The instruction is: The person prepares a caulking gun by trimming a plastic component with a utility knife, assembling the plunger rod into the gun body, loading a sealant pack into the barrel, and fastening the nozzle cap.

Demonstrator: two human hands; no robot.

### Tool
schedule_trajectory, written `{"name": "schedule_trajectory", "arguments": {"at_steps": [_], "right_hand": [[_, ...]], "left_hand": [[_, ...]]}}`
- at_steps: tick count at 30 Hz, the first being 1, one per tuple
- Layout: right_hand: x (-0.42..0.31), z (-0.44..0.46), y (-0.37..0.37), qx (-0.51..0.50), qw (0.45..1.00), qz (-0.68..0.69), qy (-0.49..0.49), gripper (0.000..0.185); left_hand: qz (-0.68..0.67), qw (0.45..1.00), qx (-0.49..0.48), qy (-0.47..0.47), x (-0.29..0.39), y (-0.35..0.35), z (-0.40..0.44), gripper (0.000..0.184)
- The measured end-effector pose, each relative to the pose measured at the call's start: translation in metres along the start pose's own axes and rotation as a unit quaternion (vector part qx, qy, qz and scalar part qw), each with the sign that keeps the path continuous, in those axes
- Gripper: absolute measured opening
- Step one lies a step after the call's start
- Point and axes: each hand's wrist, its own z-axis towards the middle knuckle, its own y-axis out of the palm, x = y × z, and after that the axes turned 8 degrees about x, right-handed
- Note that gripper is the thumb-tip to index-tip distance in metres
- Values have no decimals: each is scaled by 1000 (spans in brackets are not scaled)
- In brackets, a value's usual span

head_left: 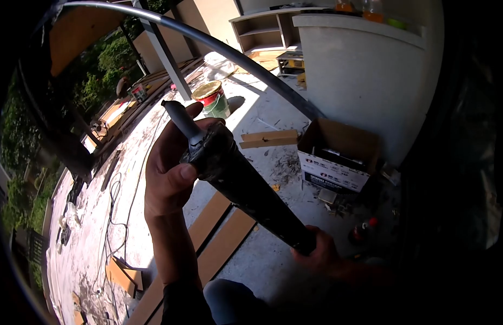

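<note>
A long black barrel with a grey nozzle, which looks like a caulking gun point(257, 189), lies slanted across the middle of the view. Its nozzle end points up and left, toward the far side. My left hand point(167, 173) is closed round the collar at that end, with the thumb on the near side and the fingers behind. At the lower right, my right hand point(322, 255) grips the other end of the barrel. Shadow covers much of this hand, and any handle or trigger there is hidden.
Brown boards point(224, 235) lie on the dusty floor below my hands. An open carton point(335, 168) stands to the right, near a red-capped bottle point(362, 230). Farther off are a paint bucket point(212, 98), a white counter point(359, 81) and a post point(167, 54). Cables point(118, 216) trail at left.
</note>
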Motion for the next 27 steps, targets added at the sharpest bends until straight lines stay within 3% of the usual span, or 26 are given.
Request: {"name": "schedule_trajectory", "arguments": {"at_steps": [4,6,9,16,19,27], "right_hand": [[1,-2,0,-7,1000,-1,-4,55],[2,-2,0,-8,1000,-2,-6,55],[7,-4,3,3,1000,7,-12,55],[10,-8,2,-5,1000,5,-21,59],[8,-8,4,1,1000,7,-25,60],[10,-7,2,-2,1000,-8,-23,61]], "left_hand": [[3,1000,-2,-3,4,1,2,107],[57,998,-12,10,6,1,4,119],[71,997,-7,20,9,2,5,122],[64,998,-22,20,11,1,9,123],[31,999,-20,16,13,-1,9,115],[154,988,24,18,24,9,8,118]]}}
